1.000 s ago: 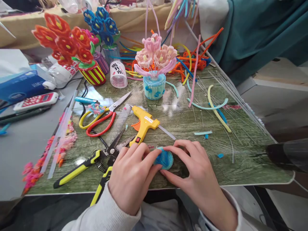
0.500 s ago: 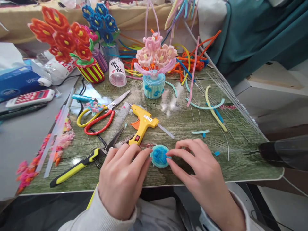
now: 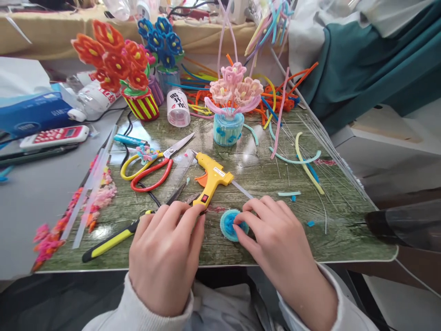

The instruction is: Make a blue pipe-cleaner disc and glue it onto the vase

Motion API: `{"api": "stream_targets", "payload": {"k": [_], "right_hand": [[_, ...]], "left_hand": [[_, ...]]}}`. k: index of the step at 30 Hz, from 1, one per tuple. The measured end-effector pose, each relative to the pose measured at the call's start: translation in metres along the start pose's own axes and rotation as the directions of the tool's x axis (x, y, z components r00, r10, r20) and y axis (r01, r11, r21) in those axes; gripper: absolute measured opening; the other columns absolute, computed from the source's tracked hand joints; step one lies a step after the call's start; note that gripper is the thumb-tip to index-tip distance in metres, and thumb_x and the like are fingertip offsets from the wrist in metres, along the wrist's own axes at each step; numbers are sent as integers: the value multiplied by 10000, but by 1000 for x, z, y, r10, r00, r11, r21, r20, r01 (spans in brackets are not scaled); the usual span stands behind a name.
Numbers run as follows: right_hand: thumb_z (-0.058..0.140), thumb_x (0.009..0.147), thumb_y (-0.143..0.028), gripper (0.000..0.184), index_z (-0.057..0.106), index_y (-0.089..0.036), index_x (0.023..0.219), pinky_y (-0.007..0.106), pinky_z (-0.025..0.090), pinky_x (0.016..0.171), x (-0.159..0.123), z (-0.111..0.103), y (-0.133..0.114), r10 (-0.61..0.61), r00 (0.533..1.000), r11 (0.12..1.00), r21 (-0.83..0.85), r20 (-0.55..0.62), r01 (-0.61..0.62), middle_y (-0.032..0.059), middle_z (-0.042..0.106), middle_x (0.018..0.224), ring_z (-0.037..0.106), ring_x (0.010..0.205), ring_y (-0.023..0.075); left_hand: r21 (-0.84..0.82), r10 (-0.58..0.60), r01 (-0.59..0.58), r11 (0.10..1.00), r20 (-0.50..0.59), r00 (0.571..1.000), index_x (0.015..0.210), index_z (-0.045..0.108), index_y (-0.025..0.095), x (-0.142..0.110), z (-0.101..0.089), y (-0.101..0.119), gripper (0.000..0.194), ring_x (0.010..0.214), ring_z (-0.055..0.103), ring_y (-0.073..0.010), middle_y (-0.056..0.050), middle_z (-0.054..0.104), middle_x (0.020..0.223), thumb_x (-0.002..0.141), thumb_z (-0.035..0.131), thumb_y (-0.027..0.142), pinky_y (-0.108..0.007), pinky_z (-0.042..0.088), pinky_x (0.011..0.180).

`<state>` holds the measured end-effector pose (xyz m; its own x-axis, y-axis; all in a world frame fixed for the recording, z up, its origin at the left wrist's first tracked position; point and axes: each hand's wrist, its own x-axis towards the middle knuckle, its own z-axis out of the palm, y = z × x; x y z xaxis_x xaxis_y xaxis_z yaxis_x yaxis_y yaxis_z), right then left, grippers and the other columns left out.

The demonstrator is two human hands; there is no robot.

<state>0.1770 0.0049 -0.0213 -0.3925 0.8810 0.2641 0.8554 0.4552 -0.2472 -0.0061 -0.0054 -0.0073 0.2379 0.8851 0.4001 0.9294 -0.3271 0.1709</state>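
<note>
while the right hand (image 3: pixel 277 241) reaches to the blue disc (image 3: pixel 228 226), its thumb and first finger come near each other at the tips, over the right part of the disc; whether they pinch something, i cannot tell. the disc lies on the tabletop (image 3: pixel 275 250) near the front edge, between the two hands, with a pale ribbed rim and a darker blue middle. the left hand (image 3: pixel 163 257) is to the left of the disc, apart from it, beside the lower end of the yellow glue gun (image 3: pixel 212 177). its thumb and first finger are bent close together, but i cannot tell if they are holding something. the scissors (image 3: pixel 161 161) lie open behind this hand, and the cutters (image 3: pixel 115 241) are partly hidden by it. farther back stands the blue pot (image 3: pixel 228 130) with pink flowers (image 3: pixel 232 87). on the right are scattered thin wires (image 3: pixel 325 177) and a yellow strip (image 3: pixel 308 168).
</note>
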Motion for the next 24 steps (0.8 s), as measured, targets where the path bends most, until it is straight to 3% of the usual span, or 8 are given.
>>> {"api": "stream_targets", "payload": {"k": [8, 13, 16, 20, 24], "right_hand": [[574, 856, -138, 171, 602, -198, 698, 350, 319, 655, 0, 3, 0, -1, 1000, 1000, 15, -1, 1, 33, 621, 759, 503, 726, 205], [609, 846, -143, 108, 621, -207, 759, 336, 363, 690, -7, -1, 7, 79, 996, 967, 245, -27, -70, 5, 629, 820, 557, 757, 179], [618, 837, -140, 101, 633, -219, 777, 325, 406, 715, -14, -5, 12, 182, 982, 878, 458, -45, -141, 7, 618, 827, 577, 777, 176], [638, 821, -175, 91, 633, -230, 749, 303, 441, 644, -25, -5, 14, 302, 952, 658, 733, -51, -170, 18, 583, 800, 564, 742, 179], [656, 817, -227, 115, 626, -220, 706, 293, 446, 571, -34, 3, 15, 395, 912, 494, 863, -114, -106, 29, 552, 735, 531, 685, 177]], "left_hand": [[1, -7, 7, 1000, 10, 1000, 958, 664, 199, -2, -2, -1, 169, 737, 624, -232, -21, 686, 846, 929, 501, 233, -376, 374, 679], [42, 3, -3, 999, 5, 1000, 943, 669, 191, 2, -10, 2, 178, 724, 629, -238, -22, 691, 841, 923, 494, 215, -378, 379, 661], [129, -41, 35, 991, 45, 998, 972, 666, 178, 12, -6, 8, 162, 737, 631, -263, -40, 686, 833, 899, 537, 244, -391, 398, 651], [290, -151, 93, 953, 186, 971, 1057, 643, 96, 27, 17, 21, 346, 781, 616, -314, -111, 654, 836, 848, 615, 371, -403, 439, 631], [434, -167, 112, 894, 92, 982, 1103, 594, 63, 34, 44, 24, 418, 769, 583, -300, -129, 613, 834, 822, 641, 369, -371, 448, 606]]}}
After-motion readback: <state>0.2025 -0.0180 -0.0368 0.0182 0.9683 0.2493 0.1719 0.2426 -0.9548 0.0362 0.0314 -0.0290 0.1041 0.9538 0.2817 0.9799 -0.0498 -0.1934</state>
